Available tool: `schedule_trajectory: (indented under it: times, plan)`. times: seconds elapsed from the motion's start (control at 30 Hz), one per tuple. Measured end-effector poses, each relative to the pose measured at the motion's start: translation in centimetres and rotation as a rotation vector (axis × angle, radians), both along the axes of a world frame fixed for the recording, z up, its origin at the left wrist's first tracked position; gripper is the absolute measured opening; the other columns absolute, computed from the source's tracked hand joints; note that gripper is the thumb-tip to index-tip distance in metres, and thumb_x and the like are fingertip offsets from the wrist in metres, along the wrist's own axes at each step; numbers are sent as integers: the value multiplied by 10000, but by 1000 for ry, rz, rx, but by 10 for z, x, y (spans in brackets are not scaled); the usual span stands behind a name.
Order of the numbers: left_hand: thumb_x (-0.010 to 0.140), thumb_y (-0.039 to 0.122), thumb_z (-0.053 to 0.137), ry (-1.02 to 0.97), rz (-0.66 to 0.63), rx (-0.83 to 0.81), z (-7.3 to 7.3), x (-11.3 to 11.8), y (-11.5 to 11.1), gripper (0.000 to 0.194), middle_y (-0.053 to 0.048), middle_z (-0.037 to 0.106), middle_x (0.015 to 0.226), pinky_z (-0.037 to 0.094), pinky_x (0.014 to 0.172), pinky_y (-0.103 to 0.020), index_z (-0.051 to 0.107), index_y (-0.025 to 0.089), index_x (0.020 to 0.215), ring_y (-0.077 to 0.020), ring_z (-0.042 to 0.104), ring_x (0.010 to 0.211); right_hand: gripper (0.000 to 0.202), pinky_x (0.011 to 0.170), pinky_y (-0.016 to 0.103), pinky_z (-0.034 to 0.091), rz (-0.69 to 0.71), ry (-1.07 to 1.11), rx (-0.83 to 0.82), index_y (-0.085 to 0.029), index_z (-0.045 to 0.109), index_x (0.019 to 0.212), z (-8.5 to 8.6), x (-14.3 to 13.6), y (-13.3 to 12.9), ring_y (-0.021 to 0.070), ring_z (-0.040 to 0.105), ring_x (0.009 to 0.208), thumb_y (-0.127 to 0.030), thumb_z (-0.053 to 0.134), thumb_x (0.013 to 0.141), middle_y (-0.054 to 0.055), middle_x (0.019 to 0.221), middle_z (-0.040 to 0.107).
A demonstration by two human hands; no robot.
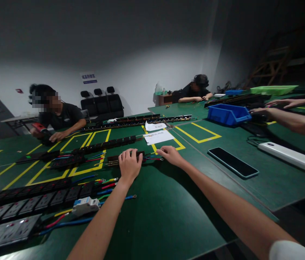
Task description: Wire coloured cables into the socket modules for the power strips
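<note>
My left hand (130,165) lies over a short black strip with brass-coloured bars (112,162), its fingers bent across the top and the thumb at the right end. Thin coloured wires (152,158) come out of that end, and one carries a ring terminal. Just right of them is my right hand (172,157), fingers curled and pinched together close to the wire ends. Whatever is between those fingertips is hidden. Two white paper sheets (160,137) with printed characters lie beyond my hands.
Black socket strips (27,205) with coloured leads and a white breaker (86,206) lie at left. A phone (232,162), white power bank (290,156) and blue bin (228,115) are at right. One co-worker (60,115) holds a red drill (40,127); others work at the back and right.
</note>
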State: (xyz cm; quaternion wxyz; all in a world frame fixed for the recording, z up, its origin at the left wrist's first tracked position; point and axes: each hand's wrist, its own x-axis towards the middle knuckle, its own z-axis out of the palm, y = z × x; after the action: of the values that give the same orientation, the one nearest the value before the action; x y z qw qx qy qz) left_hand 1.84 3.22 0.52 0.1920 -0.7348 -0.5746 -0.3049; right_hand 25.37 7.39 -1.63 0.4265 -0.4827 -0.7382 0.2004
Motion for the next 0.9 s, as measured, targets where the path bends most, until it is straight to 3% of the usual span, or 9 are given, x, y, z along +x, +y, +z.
schedule_trajectory:
  times: [0.23, 0.5, 0.63, 0.7, 0.8, 0.9]
  plan:
    - [1013, 444, 395, 61, -120, -173, -6, -2, 4, 373, -98, 698, 1073, 392, 965, -427, 674, 202, 1061, -254, 600, 1024, 516, 549, 270, 270, -148, -81, -54, -194, 592, 583, -6, 0, 7, 156, 502, 573, -604, 509, 884, 16, 579, 579]
    - [985, 541, 417, 110, -91, -171, -6, -2, 3, 434, -112, 684, 1061, 400, 879, -421, 684, 209, 1067, -278, 583, 1006, 415, 575, 276, 325, -311, -14, -51, -189, 660, 689, -10, 0, 11, 181, 567, 638, -527, 526, 888, 45, 680, 658]
    - [976, 570, 433, 121, -85, -169, -6, -2, 3, 434, -103, 680, 1065, 389, 884, -435, 691, 228, 1049, -281, 577, 1007, 365, 628, 286, 369, -379, -36, 13, -189, 673, 720, -3, -4, 6, 194, 573, 709, -465, 523, 906, 66, 761, 663]
    - [977, 569, 438, 120, -86, -175, -6, -3, 4, 429, -100, 678, 1066, 386, 900, -437, 692, 232, 1050, -276, 573, 1011, 331, 684, 292, 403, -386, -36, 78, -192, 683, 758, 4, -8, 1, 203, 583, 773, -460, 549, 900, 82, 843, 663]
    - [985, 562, 426, 110, -97, -182, -7, -4, 5, 433, -100, 671, 1063, 393, 911, -423, 689, 227, 1061, -267, 570, 1013, 305, 795, 301, 435, -279, -12, 154, -194, 710, 879, 12, -14, -7, 210, 597, 873, -438, 533, 927, 94, 952, 660]
    - [986, 562, 423, 107, -104, -182, -8, -4, 5, 439, -103, 663, 1060, 410, 882, -402, 686, 220, 1066, -264, 568, 1006, 297, 817, 306, 436, -281, -34, 129, -189, 714, 902, 11, -13, -7, 214, 598, 897, -398, 507, 945, 99, 954, 655]
